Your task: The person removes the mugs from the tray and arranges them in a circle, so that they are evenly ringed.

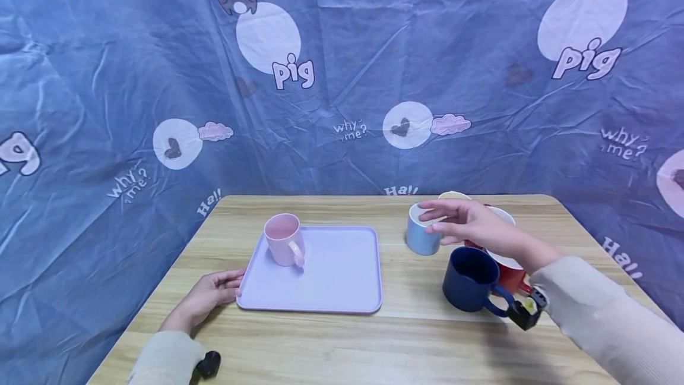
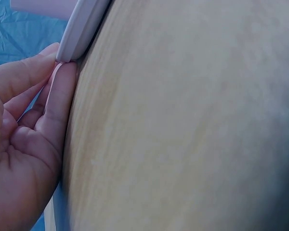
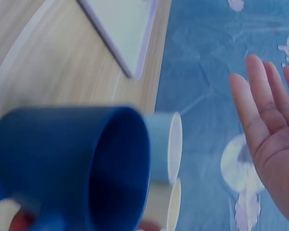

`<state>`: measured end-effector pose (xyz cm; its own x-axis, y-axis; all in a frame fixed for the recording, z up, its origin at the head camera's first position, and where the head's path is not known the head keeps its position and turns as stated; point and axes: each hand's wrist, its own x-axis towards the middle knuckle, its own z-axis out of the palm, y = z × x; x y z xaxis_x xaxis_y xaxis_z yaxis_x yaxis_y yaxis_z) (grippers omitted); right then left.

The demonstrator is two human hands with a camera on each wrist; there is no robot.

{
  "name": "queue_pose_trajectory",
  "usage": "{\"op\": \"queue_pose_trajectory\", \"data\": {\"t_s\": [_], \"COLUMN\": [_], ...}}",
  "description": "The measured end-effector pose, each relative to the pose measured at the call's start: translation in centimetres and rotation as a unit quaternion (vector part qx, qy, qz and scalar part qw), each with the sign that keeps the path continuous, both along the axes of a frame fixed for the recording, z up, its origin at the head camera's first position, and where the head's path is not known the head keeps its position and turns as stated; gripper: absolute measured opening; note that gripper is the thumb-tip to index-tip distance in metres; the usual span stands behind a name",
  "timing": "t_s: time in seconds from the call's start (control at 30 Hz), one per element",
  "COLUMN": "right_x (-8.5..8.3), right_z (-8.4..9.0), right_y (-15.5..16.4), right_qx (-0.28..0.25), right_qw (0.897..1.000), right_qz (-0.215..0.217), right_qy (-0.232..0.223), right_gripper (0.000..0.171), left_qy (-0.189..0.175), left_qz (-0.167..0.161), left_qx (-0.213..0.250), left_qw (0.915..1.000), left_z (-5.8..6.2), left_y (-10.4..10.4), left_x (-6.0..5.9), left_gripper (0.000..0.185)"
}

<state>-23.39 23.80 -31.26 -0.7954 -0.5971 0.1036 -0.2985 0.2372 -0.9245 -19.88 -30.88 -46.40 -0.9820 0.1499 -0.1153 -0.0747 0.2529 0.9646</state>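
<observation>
A lavender tray [image 1: 336, 272] lies on the table, with a pink mug [image 1: 282, 239] standing on its left part. At the tray's left edge my left hand [image 1: 211, 296] pinches the rim; in the left wrist view its fingers [image 2: 62, 91] meet the tray edge [image 2: 79, 36] from both sides. My right hand [image 1: 475, 227] hovers with fingers spread, holding nothing, and overlaps the light blue mug [image 1: 422, 236] in the head view. Below the right wrist stands a dark blue mug [image 1: 467, 284], its handle toward the right sleeve. The right wrist view shows the right palm [image 3: 284, 154] apart from the mugs.
Close to the dark blue mug, a red mug [image 1: 510, 278] is partly covered by the right arm. Another white-lined mug [image 1: 502, 214] and a cream mug [image 1: 454, 195] stand behind the right hand. A blue printed curtain [image 1: 342, 76] hangs behind the wooden table [image 1: 320, 349].
</observation>
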Motion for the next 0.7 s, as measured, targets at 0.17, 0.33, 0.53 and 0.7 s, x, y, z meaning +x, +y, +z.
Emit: {"op": "queue_pose_trajectory", "data": {"t_s": [0.17, 0.33, 0.53, 0.7], "right_x": [-0.8, -1.3, -1.6, -1.6], "right_z": [-0.3, -1.2, -2.8, -4.8], "right_y": [-3.1, -6.3, -9.8, -12.4], "right_qx": [0.009, 0.011, 0.009, 0.011], "right_qw": [1.000, 0.999, 0.998, 0.997], "right_qz": [0.016, 0.041, 0.059, 0.065], "right_qy": [0.005, -0.001, -0.025, -0.039], "right_gripper": [0.052, 0.052, 0.050, 0.048], "left_qy": [-0.003, -0.003, -0.002, 0.002], "left_qz": [0.002, 0.001, 0.003, 0.006], "left_qx": [0.001, 0.003, 0.002, -0.005], "left_qw": [1.0000, 1.0000, 1.0000, 1.0000], "left_z": [-0.1, -0.1, -0.1, -0.1], "left_y": [0.0, 0.0, -0.1, 0.0], "left_x": [0.0, 0.0, 0.0, 0.0], "left_gripper": [0.060, 0.060, 0.059, 0.058]}}
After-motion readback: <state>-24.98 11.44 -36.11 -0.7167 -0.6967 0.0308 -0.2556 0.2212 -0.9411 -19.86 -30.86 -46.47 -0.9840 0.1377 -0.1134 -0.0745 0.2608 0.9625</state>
